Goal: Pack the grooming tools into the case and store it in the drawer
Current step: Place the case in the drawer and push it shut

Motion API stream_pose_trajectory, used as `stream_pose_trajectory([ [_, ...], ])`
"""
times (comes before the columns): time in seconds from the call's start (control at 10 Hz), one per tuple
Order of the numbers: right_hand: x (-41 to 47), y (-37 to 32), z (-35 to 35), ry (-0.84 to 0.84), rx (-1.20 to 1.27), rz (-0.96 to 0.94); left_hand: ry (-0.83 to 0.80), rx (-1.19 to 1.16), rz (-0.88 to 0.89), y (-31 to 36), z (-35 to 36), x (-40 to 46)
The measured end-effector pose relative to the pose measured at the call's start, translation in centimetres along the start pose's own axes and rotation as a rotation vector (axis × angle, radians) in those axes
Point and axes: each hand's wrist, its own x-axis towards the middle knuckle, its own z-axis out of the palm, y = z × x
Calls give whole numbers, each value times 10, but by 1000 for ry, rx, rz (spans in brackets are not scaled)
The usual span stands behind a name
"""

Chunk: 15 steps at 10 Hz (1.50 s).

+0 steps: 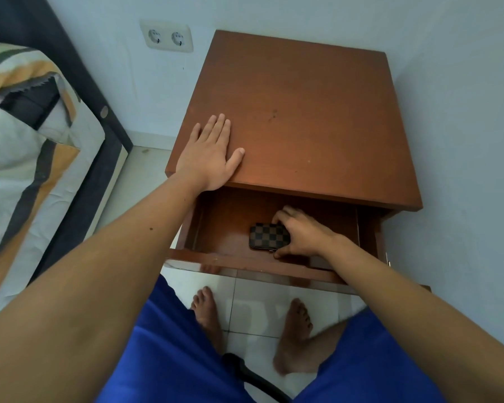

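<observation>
Checkered brown case lies flat on the open drawer floor, pinched at its right end by the right hand, thumb at the near edge, fingers curled over the far edge. Bare drawer floor stretches leftward. Left hand rests flat, fingers spread, on the nightstand top's front-left corner. No legible writing shows.

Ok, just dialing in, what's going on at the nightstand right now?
A person stands over the wooden nightstand with its drawer pulled open. The right hand is down inside the drawer, fingers around the closed checkered case, which lies flat on the drawer floor. The left hand rests palm down and open on the front left corner of the nightstand's top. No loose grooming tools are in view, and the drawer is not yet shut.
</observation>
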Motion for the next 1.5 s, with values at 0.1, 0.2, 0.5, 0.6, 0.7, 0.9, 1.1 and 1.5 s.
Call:
stream_pose_trajectory([
  [0.1,-1,1,0,-3,1,-1,1,1,0,0,0,-1],
  [0.2,-2,0,-1,-1,-8,-8,3,3,0,0,-1,0],
  [0.5,-38,-6,-23,104,112,-85,3,-4,9,-2,0,0],
  [0.6,-75,-21,-39,223,262,-133,-1,-6,7,-2,-1,1],
  [0.7,-107,-37,-42,281,332,-200,-3,-12,1,-2,-1,1],
  [0.9,-119,-44,-26,401,188,-179,-9,-19,10,-2,-1,0],
  [1.1,-111,-40,-39,527,-87,-118,-8,-15,10,-2,1,0],
  [1.5,-70,-21,-72,555,-93,3,-12,-10,10,-3,3,5],
])
